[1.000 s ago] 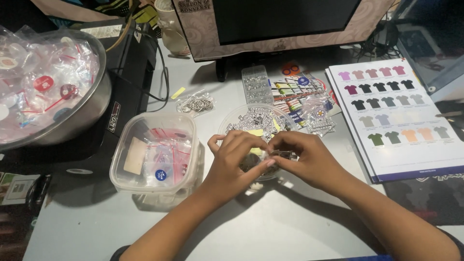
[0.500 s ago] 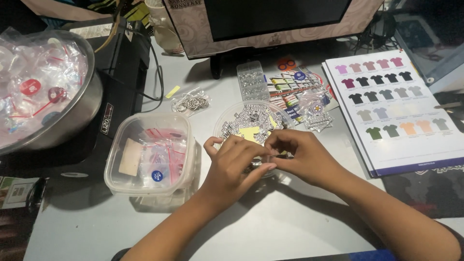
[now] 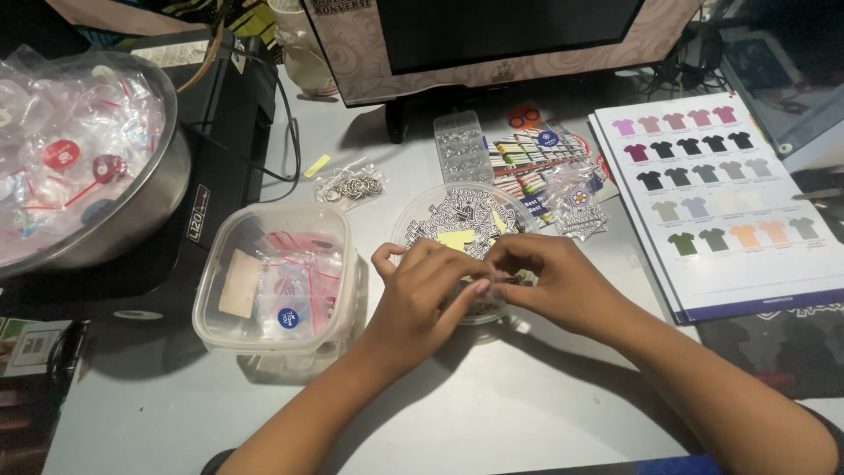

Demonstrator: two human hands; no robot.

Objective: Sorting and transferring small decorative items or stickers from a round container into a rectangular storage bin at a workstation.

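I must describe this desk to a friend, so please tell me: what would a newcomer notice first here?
First, the two hands, left hand and right hand, meeting at the middle of the table and pinching something too small to identify over a round clear dish of flat charms. To their left sits a clear plastic box of small bags; far left, a big metal bowl of wrapped pieces. A shirt colour chart lies at right.

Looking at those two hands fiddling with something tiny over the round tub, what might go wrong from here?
The left hand and right hand pinch a small piece I cannot make out; it might slip and vanish among the cut-outs in the round clear tub. A forearm sits close to the square plastic box and may nudge it. The loose metal rings lie unboxed on the table and might scatter.
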